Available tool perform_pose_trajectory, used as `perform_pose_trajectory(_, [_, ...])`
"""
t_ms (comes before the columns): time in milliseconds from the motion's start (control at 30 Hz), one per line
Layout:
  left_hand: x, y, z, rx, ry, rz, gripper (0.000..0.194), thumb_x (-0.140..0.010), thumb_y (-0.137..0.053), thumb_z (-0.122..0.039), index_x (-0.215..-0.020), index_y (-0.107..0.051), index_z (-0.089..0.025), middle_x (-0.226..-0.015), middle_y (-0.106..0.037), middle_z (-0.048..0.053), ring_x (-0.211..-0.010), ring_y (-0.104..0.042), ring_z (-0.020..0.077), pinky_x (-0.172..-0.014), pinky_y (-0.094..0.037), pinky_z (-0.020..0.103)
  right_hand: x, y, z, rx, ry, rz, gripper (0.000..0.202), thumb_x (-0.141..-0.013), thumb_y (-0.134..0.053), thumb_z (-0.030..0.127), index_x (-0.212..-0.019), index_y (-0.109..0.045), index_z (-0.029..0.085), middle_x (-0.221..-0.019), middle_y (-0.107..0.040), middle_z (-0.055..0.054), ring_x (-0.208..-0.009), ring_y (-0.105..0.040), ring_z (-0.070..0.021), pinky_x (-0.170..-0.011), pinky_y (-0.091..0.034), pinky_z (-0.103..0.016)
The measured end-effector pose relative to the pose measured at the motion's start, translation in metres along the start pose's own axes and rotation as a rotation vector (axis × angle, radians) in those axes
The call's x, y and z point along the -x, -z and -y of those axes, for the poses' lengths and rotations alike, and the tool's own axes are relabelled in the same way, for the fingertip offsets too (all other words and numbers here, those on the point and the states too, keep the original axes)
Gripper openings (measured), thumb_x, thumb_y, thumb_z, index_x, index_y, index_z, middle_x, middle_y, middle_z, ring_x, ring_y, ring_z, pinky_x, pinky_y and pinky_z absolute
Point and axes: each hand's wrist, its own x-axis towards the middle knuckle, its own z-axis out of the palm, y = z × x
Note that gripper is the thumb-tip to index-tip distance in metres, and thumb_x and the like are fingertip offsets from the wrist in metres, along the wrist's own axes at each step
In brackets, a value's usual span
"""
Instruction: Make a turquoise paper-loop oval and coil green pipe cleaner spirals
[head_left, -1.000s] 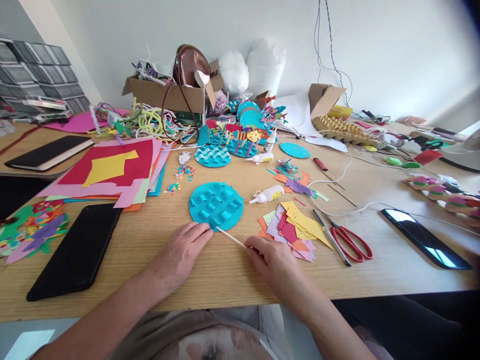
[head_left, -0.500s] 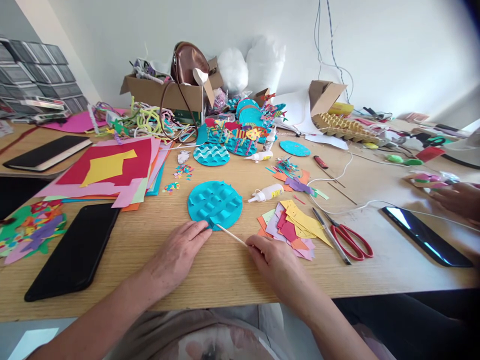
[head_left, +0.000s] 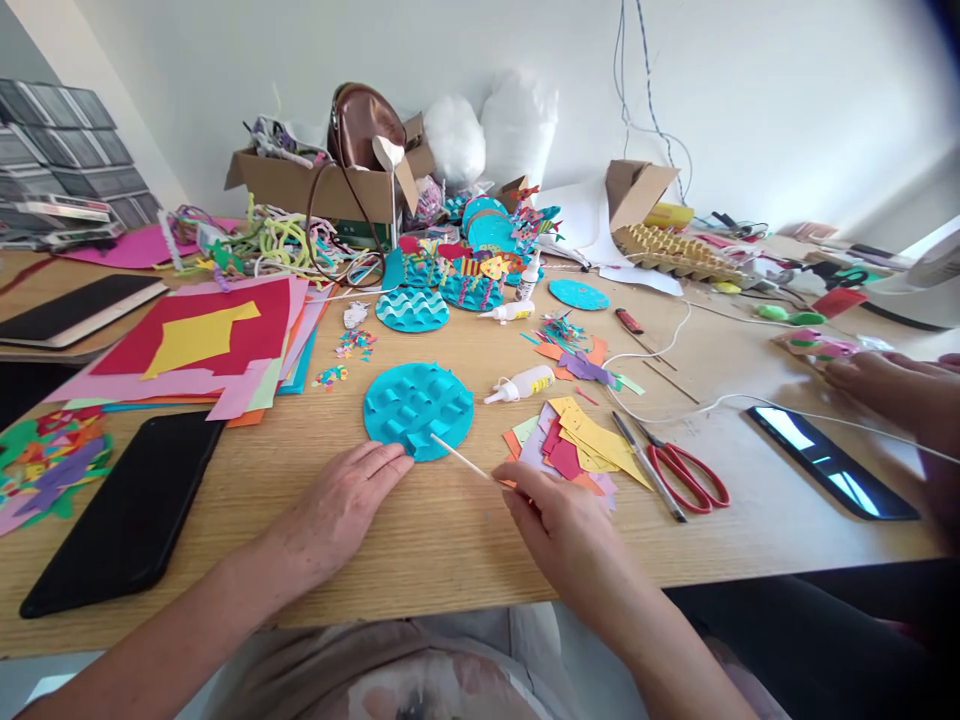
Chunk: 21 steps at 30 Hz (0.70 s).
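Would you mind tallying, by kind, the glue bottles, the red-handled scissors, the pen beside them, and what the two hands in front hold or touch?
White glue bottles (two lying, one upright): 3
Red-handled scissors: 1
Pen: 1
Pale stick in the right hand: 1
Round blue piece at the left hand's fingertips: 1
Total: 7

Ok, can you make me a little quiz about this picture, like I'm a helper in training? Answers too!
1. Which hand holds the stick?
2. True or false: the pen lies beside the scissors.
3. Fill in: the disc by the left hand is the colour ____.

Key:
1. The right hand.
2. True.
3. Blue.
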Motion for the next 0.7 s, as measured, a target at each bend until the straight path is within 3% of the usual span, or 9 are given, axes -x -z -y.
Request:
perform_pose_trajectory(333, [-0.001, 0.002, 0.0, -0.042, -0.033, -0.014, 0.041, -0.085, -0.028, -0.002, -0.11, -0.06, -0.011, -0.109, -0.064, 0.009, -0.099, -0.057, 0.0197, -0.086, -0.051, 0.036, -0.012, -0.016, 0.006, 0.211, -0.017, 0.089, 0.031, -0.085, -0.038, 0.009, -0.099, -0.063, 0.022, -0.084, -0.062, -0.005, -0.071, -0.06, -0.0149, -0.055, -0.033, -0.022])
perform_pose_trajectory(700, [0.0, 0.001, 0.0, 0.021, 0.005, 0.021, 0.041, -0.085, -0.029, -0.002, -0.11, -0.06, -0.012, -0.113, -0.062, 0.01, -0.104, -0.055, 0.0196, -0.09, -0.049, 0.038, -0.01, -0.026, 0.002, 0.239, 0.016, 0.067, 0.033, -0.083, -0.039, 0.006, -0.101, -0.061, 0.024, -0.085, -0.059, -0.004, -0.067, -0.057, -0.0126, -0.05, -0.029, -0.022])
